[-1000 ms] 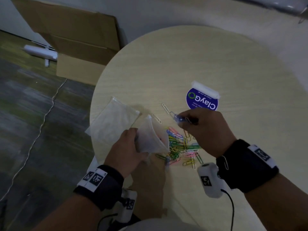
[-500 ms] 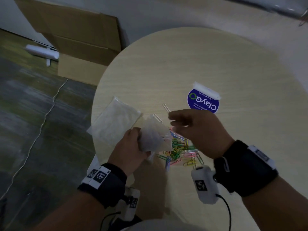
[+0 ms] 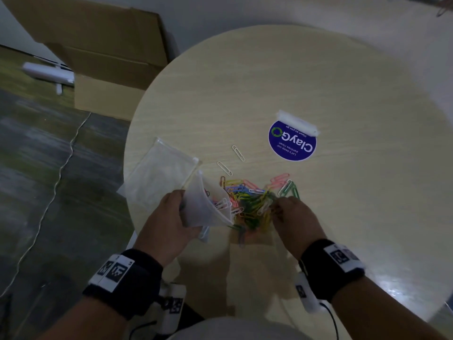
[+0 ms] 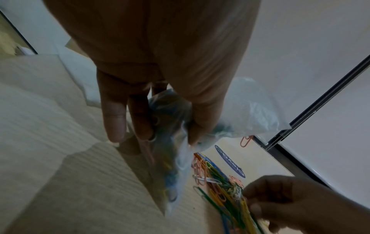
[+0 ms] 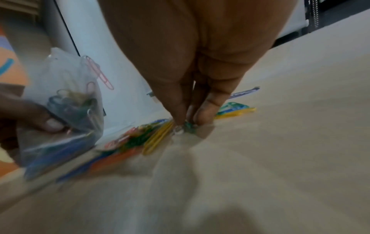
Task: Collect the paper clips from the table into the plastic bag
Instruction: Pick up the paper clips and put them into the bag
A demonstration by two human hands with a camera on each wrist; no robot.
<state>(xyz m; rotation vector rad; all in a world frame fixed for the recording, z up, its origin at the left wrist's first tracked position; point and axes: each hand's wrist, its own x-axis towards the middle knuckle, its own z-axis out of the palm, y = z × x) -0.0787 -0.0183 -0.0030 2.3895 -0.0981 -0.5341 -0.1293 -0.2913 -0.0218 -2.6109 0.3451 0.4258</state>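
The right hand (image 3: 295, 217) is down at the right edge of the clip pile (image 3: 252, 204), fingers curled with the tips (image 5: 208, 114) drawn together on a few clips at the tabletop; the right wrist view shows thumb and fingers pinching there, though blur hides exactly which clip. The left hand (image 3: 169, 222) grips the bag (image 3: 208, 207) by its lower part, thumb on one side and fingers on the other, holding it just left of the pile and touching its near-left edge. The bag's mouth is open and tilted up and right, toward the pile. Inside it lie several clips, pink and white near the rim, with blue and green ones deeper, seen through the plastic in the right wrist view.

The pile of coloured clips sits on the table (image 3: 318, 82) between the two hands, near the near edge. Most of its clips run roughly near-left to far-right. Two green clips (image 3: 290, 188) and a pink one (image 3: 279, 179) lie at its far-right edge. Two white clips (image 3: 231, 159) lie apart just beyond the pile, both angled far-left to near-right.

A second flat bag (image 3: 157, 177) lies at the table's left edge, just beside the held one. A blue round sticker (image 3: 293, 143) is farther right. A cardboard box (image 3: 103, 57) stands on the floor at far left.
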